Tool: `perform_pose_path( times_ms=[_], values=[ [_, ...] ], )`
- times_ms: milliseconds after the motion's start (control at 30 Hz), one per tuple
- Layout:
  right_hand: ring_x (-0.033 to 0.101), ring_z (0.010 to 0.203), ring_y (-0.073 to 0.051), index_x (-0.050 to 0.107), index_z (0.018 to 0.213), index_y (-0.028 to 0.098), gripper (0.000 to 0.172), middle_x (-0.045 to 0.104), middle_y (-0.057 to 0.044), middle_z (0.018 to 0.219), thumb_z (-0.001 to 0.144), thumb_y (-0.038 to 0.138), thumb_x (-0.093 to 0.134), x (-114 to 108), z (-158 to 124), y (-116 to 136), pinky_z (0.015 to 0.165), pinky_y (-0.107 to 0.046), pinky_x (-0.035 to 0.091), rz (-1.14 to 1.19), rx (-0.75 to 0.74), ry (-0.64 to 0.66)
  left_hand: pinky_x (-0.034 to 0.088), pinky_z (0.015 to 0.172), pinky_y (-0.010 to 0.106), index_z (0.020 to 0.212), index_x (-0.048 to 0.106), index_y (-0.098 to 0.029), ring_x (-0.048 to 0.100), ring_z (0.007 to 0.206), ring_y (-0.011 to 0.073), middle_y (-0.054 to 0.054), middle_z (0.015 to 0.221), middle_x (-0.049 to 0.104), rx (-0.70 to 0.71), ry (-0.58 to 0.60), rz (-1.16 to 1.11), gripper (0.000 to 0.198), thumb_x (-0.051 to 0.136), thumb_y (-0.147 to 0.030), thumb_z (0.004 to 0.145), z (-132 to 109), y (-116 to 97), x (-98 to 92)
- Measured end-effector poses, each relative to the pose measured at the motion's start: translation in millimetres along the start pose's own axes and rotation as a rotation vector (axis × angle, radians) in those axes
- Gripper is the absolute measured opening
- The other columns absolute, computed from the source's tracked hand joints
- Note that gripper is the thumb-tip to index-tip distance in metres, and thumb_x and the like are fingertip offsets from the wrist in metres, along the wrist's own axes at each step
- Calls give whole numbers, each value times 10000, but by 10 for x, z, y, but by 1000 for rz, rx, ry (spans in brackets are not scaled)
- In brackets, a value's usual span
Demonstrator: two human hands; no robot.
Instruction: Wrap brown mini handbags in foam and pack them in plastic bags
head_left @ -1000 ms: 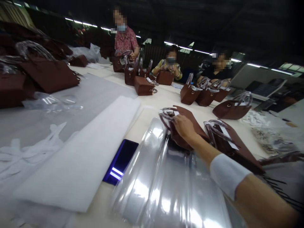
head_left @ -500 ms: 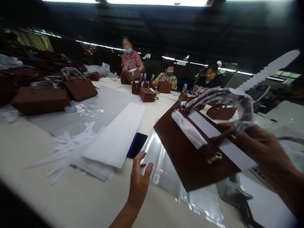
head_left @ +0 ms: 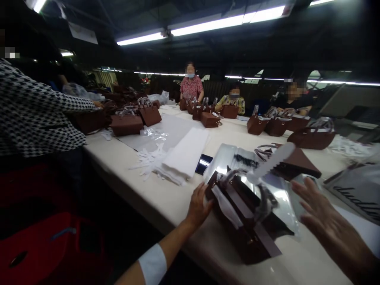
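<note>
A brown handbag (head_left: pixel 227 221) lies tilted at the table's near edge. Its handles are wrapped in clear film, and a white notched strip (head_left: pixel 274 160) stands up from them. My left hand (head_left: pixel 199 204) has its fingers and thumb closed on the bag's left end. To the right of the bag, my right hand (head_left: pixel 322 221) is held open with its fingers apart, touching nothing and slightly blurred. Clear plastic bags (head_left: pixel 224 156) lie flat under and behind the handbag. Another brown handbag (head_left: pixel 297 160) rests on its side beyond my right hand.
White foam sheets (head_left: pixel 185 154), cut white strips (head_left: pixel 151 158) and a phone (head_left: pixel 204 164) lie on the table (head_left: pixel 142 190) to the left. A printed bag (head_left: pixel 360 190) is at right. Co-workers stand around more handbags (head_left: pixel 127 124). A red stool (head_left: pixel 59 253) stands at lower left.
The handbag has come down toward the table's near edge. My right hand has let go of it, and my left hand has closed on its left end. The view has swung left.
</note>
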State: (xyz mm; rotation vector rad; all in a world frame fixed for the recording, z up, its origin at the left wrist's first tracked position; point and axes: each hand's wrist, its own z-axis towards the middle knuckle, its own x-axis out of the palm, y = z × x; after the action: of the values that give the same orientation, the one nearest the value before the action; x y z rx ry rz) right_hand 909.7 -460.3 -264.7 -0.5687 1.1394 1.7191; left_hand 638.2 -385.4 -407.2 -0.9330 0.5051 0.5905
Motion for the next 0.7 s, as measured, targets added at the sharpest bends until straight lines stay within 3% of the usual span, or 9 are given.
perform_pose_path(
  times_ms=[100, 167, 300, 400, 500, 600, 700],
  values=[
    [394, 1194, -355, 92, 1417, 181, 956, 325, -134, 1385, 690, 665, 482, 115, -38, 437, 912, -518, 418, -88, -101, 31, 280, 1047, 462, 1248, 400, -151, 281, 1289, 248, 138, 1360, 360, 12, 8, 135, 450, 492, -237, 816, 339, 394, -296],
    [381, 1198, -373, 111, 1412, 118, 991, 324, -182, 1373, 682, 667, 497, 242, -98, 694, 913, -528, 408, -143, -174, -11, 218, 1044, 531, 1227, 431, -149, 221, 1309, 292, 145, 1373, 342, 10, 38, 227, 464, 531, -172, 774, 605, 691, -457],
    [397, 1152, -448, 143, 1396, 25, 1014, 357, -261, 1320, 690, 674, 472, 495, -316, 1099, 852, -611, 398, -217, -395, -171, 285, 982, 532, 1054, 563, -175, 399, 1188, 293, 112, 1213, 519, 41, 176, 319, 318, 605, -208, 741, 1010, 1162, -592],
    [466, 1109, -404, 325, 1348, 85, 716, 477, -216, 1242, 792, 519, 452, 842, -567, 1348, 898, -602, 365, -260, -591, -183, 341, 931, 468, 984, 589, -163, 473, 1080, 237, 72, 1095, 570, 90, 259, 338, 248, 575, -312, 787, 1123, 1326, -581],
    [561, 1024, -291, 588, 1098, 225, 302, 628, -86, 1071, 840, 279, 442, 1301, -869, 1515, 983, -533, 312, -254, -714, -147, 334, 904, 447, 977, 602, -191, 469, 1047, 237, 61, 1083, 574, 105, 293, 359, 250, 578, -350, 786, 1139, 1389, -558],
    [548, 1043, -270, 638, 959, 242, 236, 645, -52, 1043, 831, 233, 440, 1528, -1055, 1559, 1015, -565, 205, -181, -727, -105, 318, 882, 413, 997, 609, -253, 451, 1044, 243, 44, 1122, 568, 108, 305, 381, 239, 565, -368, 793, 1123, 1436, -545],
    [487, 1119, -288, 616, 1042, 245, 288, 589, -59, 1155, 838, 316, 426, 1366, -976, 1461, 1015, -558, 188, -192, -674, 62, 304, 871, 391, 1032, 597, -281, 435, 1050, 236, 32, 1160, 553, 111, 303, 391, 249, 488, -391, 837, 1101, 1480, -538]
  ],
)
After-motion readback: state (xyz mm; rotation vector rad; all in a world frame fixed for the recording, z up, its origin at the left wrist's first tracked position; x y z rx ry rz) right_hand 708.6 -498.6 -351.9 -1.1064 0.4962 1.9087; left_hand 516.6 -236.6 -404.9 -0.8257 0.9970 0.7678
